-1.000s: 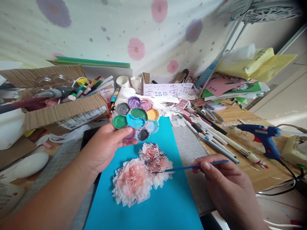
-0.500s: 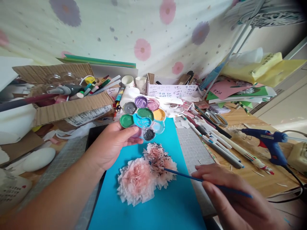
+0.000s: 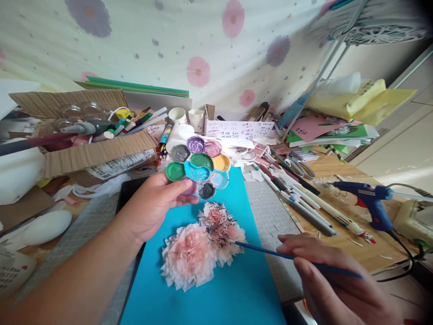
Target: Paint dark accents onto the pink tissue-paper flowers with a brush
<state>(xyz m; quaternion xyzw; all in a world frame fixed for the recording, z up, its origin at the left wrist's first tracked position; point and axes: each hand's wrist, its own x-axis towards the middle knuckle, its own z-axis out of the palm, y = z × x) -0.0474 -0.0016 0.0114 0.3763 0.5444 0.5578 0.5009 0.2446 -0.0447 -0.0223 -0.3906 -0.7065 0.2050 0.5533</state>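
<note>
My left hand grips the edge of a flower-shaped paint palette, thumb on top. Its wells hold green, purple, pink, yellow, blue, grey and black paint. A thin blue paintbrush is pinched in my right hand, and its tip is at the right side of the paper flowers. On the blue sheet lie a pale pink tissue-paper flower and, to its upper right, tissue flowers with dark paint on their petal edges.
A cardboard box of pens and tools stands at left. Markers, scissors and a blue glue gun lie at right. Paper cups stand at the back. A grey cutting mat lies under the sheet.
The brush and my right hand have shifted slightly right and down relative to the flowers. My left hand still holds the palette in about the same place. The whole view has moved a little.
</note>
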